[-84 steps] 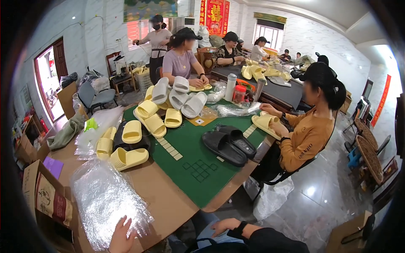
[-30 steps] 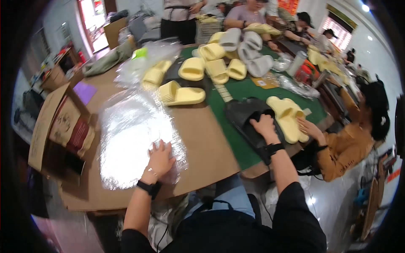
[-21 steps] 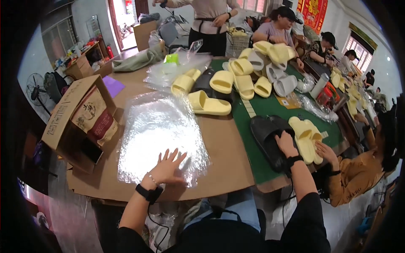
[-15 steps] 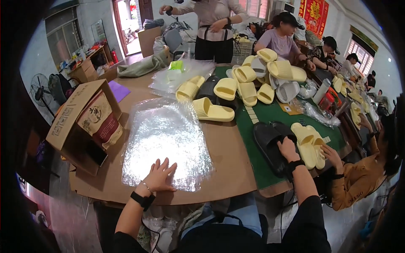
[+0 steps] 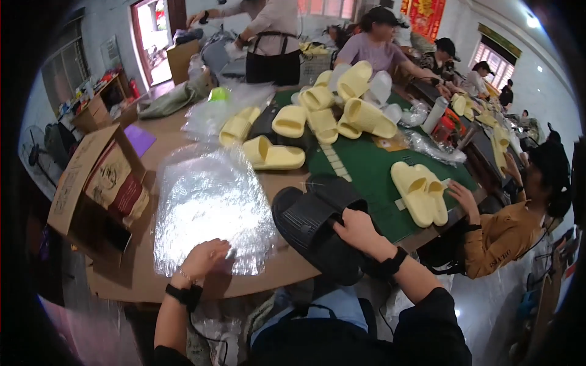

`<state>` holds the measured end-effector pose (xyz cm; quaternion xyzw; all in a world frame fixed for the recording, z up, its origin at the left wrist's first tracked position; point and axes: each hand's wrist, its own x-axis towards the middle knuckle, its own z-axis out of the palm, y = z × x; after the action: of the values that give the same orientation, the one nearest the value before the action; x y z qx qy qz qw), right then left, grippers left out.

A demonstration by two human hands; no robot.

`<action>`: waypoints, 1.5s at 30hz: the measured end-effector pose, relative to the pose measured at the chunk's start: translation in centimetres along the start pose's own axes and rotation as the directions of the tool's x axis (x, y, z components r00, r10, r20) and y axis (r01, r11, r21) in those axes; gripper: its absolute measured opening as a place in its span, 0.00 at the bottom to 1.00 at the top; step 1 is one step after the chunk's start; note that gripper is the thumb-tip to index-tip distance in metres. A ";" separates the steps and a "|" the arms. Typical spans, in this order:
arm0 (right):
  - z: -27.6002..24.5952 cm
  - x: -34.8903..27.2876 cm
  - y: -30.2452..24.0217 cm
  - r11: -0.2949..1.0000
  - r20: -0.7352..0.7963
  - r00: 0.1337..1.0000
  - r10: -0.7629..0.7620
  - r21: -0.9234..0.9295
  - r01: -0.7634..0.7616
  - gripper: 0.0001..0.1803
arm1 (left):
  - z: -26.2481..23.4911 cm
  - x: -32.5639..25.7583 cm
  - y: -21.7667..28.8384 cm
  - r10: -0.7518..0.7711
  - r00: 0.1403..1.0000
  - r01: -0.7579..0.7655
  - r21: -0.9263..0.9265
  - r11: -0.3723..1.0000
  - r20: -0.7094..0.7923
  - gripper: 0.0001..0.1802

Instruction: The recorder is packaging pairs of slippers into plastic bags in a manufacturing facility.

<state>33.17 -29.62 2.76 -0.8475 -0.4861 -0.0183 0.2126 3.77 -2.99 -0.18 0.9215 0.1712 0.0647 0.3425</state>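
Black slippers (image 5: 317,222): stacked pair at the near table edge, just right of the clear plastic bags (image 5: 207,213). Right hand (image 5: 357,230): fingers closed on the black slippers' upper edge. Left hand (image 5: 204,259): fingers curled, pinching the bags' near edge. Cardboard box (image 5: 91,183): left of the bags. Yellow slippers (image 5: 273,154): beyond the bags

Brightness: the room is well lit and daylight-toned.
Light sources: a doorway (image 5: 152,36) at upper left and windows (image 5: 497,58) at upper right are blown out to white.
Glare: the clear plastic bags (image 5: 210,213) on the tabletop (image 5: 287,265) shine with a broad white sheen.
Shadows: soft and short under the black slippers (image 5: 314,222) and hands.
Distortion: strong fisheye; straight edges bow and a black vignette rings the frame.
Focus: the centre is fairly sharp; the rim and the lower left corner are smeared.
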 end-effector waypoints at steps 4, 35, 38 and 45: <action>-0.1 -1.6 -1.4 0.998 -0.050 0.999 -0.005 0.058 0.008 0.17 | -0.2 1.5 0.1 -0.244 0.961 0.234 -0.088 0.968 -0.131 0.14; 2.3 -5.1 -7.3 0.960 0.047 0.973 -0.225 0.179 0.213 0.12 | 2.4 4.4 8.6 0.224 0.970 -0.220 0.058 0.974 -0.096 0.17; 3.8 -4.3 -8.8 0.955 0.090 0.956 -0.280 0.129 0.267 0.10 | 2.6 4.0 10.3 0.279 0.958 -0.281 -0.020 0.959 -0.068 0.18; 5.7 -0.3 -10.8 0.938 0.059 0.960 -0.273 0.235 0.253 0.11 | 2.5 2.2 14.1 0.273 0.961 -0.272 0.034 0.962 -0.040 0.18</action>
<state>23.04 -22.96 1.21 -0.7452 -0.6031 0.0472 0.2807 10.26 -13.71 7.16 0.9394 0.0512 0.1293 0.3133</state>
